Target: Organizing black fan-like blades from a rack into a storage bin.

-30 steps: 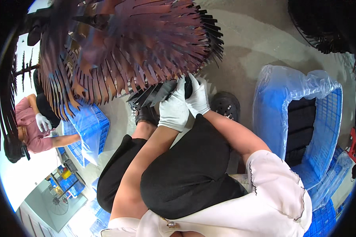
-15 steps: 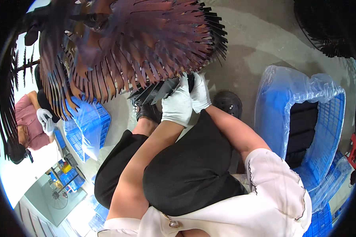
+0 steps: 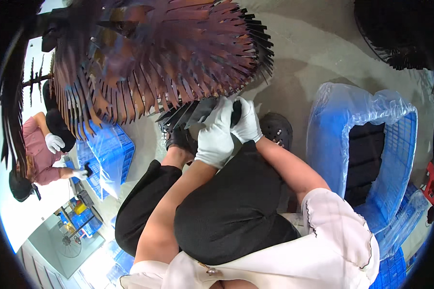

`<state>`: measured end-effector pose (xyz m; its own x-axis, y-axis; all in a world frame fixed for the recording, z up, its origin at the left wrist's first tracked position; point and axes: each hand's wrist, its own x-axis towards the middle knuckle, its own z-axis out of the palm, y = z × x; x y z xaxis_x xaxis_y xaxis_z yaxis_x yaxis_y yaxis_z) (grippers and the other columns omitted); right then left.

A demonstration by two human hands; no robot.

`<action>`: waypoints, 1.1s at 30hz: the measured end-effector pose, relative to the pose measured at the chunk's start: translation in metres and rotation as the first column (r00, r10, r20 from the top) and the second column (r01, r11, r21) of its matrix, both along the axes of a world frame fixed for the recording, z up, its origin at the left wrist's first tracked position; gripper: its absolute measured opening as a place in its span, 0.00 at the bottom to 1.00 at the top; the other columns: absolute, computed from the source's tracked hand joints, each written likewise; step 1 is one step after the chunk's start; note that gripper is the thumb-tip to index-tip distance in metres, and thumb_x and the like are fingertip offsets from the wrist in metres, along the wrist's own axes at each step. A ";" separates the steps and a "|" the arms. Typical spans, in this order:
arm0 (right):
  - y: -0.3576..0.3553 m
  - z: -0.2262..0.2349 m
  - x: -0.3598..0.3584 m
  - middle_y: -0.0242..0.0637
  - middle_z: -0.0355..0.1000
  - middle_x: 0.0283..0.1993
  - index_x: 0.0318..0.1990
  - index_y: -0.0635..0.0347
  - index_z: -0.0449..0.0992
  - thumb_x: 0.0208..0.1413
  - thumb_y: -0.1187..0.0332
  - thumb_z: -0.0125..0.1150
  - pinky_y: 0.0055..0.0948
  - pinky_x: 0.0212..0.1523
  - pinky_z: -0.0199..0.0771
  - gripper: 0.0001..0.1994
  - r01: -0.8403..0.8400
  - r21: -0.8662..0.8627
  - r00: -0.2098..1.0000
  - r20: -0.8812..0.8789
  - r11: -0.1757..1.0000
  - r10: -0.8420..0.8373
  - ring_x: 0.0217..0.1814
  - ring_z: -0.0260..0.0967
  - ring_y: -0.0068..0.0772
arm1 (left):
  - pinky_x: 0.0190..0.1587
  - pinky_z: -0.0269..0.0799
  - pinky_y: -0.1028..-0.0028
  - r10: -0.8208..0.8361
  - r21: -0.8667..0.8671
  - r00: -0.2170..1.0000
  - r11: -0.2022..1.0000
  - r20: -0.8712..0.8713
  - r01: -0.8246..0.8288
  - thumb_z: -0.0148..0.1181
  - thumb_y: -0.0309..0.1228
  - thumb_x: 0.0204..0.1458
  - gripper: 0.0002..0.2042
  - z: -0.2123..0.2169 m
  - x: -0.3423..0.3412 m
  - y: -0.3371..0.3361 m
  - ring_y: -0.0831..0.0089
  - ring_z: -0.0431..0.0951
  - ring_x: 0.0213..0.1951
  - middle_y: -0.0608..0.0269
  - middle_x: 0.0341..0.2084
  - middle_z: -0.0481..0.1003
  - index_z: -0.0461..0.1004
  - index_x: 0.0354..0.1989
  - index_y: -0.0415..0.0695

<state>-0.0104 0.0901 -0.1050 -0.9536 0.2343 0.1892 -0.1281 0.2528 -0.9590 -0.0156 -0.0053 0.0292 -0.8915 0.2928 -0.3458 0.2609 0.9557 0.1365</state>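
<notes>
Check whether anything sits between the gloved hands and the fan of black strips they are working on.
Nothing visible does. The left hand and right hand, both in white gloves, already grip the fan of black strips directly, just below the big round rack of brown strips.

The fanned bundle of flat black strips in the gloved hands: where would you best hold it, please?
Probably at the gathered near end of the bundle of black strips, where the left hand and right hand already close on it. The strips splay apart toward the far left, so come from the person's side and pinch across the flat faces.
</notes>
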 end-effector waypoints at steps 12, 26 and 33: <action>0.031 0.106 -0.002 0.48 0.65 0.57 0.58 0.62 0.65 0.32 0.71 0.70 0.40 0.57 0.68 0.38 0.047 0.168 0.974 -0.228 0.985 -0.008 0.54 0.65 0.50 | 0.36 0.75 0.70 -0.272 0.167 0.835 0.905 -0.478 0.391 0.55 0.24 0.46 0.22 0.094 0.008 -0.045 0.62 0.82 0.38 0.59 0.57 0.74 0.70 0.54 0.44; -0.019 0.123 -0.017 0.50 0.63 0.56 0.61 0.61 0.63 0.33 0.64 0.76 0.41 0.52 0.70 0.42 0.153 0.206 0.974 -0.197 0.966 -0.113 0.52 0.65 0.51 | 0.39 0.76 0.69 -0.155 0.222 0.888 0.937 -0.432 0.271 0.54 0.20 0.47 0.29 0.106 -0.029 -0.046 0.60 0.82 0.40 0.58 0.53 0.77 0.66 0.62 0.46; -0.021 0.120 -0.019 0.49 0.63 0.55 0.61 0.59 0.63 0.34 0.66 0.76 0.40 0.48 0.72 0.41 0.136 0.116 0.981 -0.156 0.984 -0.118 0.49 0.67 0.51 | 0.31 0.75 0.70 -0.326 -0.125 0.890 0.945 -0.317 0.302 0.53 0.22 0.50 0.29 0.120 -0.042 -0.037 0.63 0.82 0.30 0.61 0.49 0.79 0.64 0.64 0.49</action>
